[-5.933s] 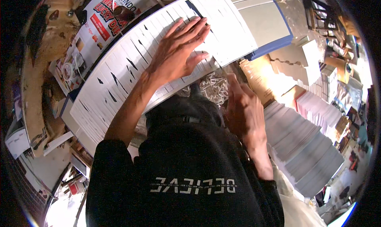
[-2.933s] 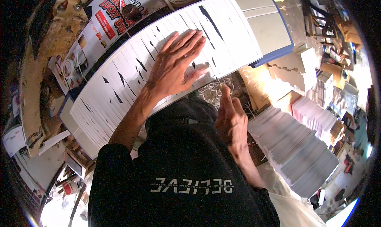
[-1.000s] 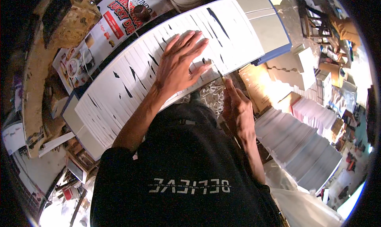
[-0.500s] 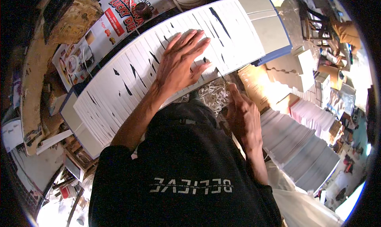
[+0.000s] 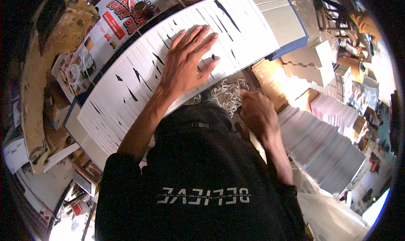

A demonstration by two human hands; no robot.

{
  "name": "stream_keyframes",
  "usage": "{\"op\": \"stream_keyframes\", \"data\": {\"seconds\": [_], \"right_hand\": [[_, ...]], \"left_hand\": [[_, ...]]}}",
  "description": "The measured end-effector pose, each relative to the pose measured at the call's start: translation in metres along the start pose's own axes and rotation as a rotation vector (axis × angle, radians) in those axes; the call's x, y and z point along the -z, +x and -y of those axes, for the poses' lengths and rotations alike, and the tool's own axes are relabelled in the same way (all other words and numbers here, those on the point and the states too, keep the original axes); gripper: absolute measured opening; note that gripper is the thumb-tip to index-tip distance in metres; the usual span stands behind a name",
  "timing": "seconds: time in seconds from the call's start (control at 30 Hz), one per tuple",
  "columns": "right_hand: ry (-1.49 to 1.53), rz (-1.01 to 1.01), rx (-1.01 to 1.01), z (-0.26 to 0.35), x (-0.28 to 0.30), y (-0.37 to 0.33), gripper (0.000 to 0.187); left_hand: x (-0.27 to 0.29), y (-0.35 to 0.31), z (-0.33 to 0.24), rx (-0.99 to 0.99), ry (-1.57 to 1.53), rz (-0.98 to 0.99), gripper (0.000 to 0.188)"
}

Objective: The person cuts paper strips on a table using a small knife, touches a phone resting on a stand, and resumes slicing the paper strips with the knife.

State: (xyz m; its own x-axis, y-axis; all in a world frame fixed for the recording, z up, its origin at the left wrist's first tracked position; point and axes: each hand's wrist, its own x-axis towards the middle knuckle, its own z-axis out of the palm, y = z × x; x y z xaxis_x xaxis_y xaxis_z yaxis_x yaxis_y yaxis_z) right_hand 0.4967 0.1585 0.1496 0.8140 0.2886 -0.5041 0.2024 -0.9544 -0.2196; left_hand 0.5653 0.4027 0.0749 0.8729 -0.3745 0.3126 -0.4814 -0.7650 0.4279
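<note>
A long row of white paper blocks lies pressed side by side across a board, with narrow dark gaps between some of them. Flat on top, near the row's middle, rests my left hand, fingers stretched out and holding nothing. My right hand is closed and slightly blurred, just off the row's near edge at the right. The thin blade-like knife seen in it half a second ago is hidden by the hand now. Curly white paper scraps lie below the near edge, beside my right hand.
Tall stacks of grey-white paper stand to the right, with a cardboard box nearer the row. Grey boards with blue edges extend past the row's right end. A printed poster sheet and a worn wooden block lie beyond.
My right hand has drawn back toward me from the row's near edge, and the blade no longer shows. My left hand stays flat on the paper while the whole view shifts slightly.
</note>
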Motion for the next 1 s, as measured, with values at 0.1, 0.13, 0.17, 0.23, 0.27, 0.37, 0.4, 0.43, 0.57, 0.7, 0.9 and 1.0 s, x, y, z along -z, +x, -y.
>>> {"op": "stream_keyframes", "data": {"seconds": [0.1, 0.13, 0.17, 0.23, 0.27, 0.37, 0.4, 0.43, 0.57, 0.7, 0.9, 1.0], "right_hand": [[0.040, 0.171, -0.137, -0.015, -0.014, -0.007, 0.017], [0.168, 0.116, -0.212, -0.007, 0.001, -0.015, 0.018], [0.193, 0.144, -0.283, -0.003, 0.027, -0.025, 0.023], [0.405, -0.056, -0.241, 0.001, 0.042, -0.047, 0.029], [0.408, -0.055, -0.245, 0.000, 0.033, -0.043, 0.029], [0.607, -0.397, 0.009, -0.005, -0.007, -0.030, 0.051], [0.604, -0.454, 0.098, -0.002, -0.013, -0.023, 0.061], [0.583, -0.364, 0.067, 0.001, -0.014, -0.022, 0.067], [0.506, -0.394, 0.149, 0.009, -0.029, -0.012, 0.076], [0.441, -0.352, 0.117, 0.012, -0.031, -0.008, 0.079], [0.394, -0.494, 0.023, 0.032, -0.033, -0.012, 0.037], [0.345, -0.270, 0.007, 0.020, -0.023, -0.011, 0.082]], "left_hand": [[-0.005, -0.003, 0.006, -0.016, -0.025, 0.031, 0.068], [0.000, -0.006, 0.006, -0.015, -0.027, 0.041, 0.068], [0.005, -0.008, 0.005, -0.012, -0.030, 0.052, 0.069], [0.009, -0.005, 0.004, -0.030, -0.030, 0.062, 0.071], [0.010, -0.005, 0.004, -0.043, -0.028, 0.069, 0.073], [0.009, -0.001, 0.006, -0.067, -0.022, 0.086, 0.076], [0.009, -0.001, 0.007, -0.064, -0.019, 0.085, 0.076], [0.008, -0.002, 0.007, -0.068, -0.019, 0.083, 0.077], [0.009, -0.003, 0.006, -0.061, -0.047, 0.056, 0.076], [0.006, -0.005, 0.009, -0.059, -0.043, 0.056, 0.076], [0.008, -0.004, 0.006, -0.058, -0.020, 0.064, 0.076], [0.008, -0.003, 0.006, -0.046, -0.056, 0.061, 0.075]]}}
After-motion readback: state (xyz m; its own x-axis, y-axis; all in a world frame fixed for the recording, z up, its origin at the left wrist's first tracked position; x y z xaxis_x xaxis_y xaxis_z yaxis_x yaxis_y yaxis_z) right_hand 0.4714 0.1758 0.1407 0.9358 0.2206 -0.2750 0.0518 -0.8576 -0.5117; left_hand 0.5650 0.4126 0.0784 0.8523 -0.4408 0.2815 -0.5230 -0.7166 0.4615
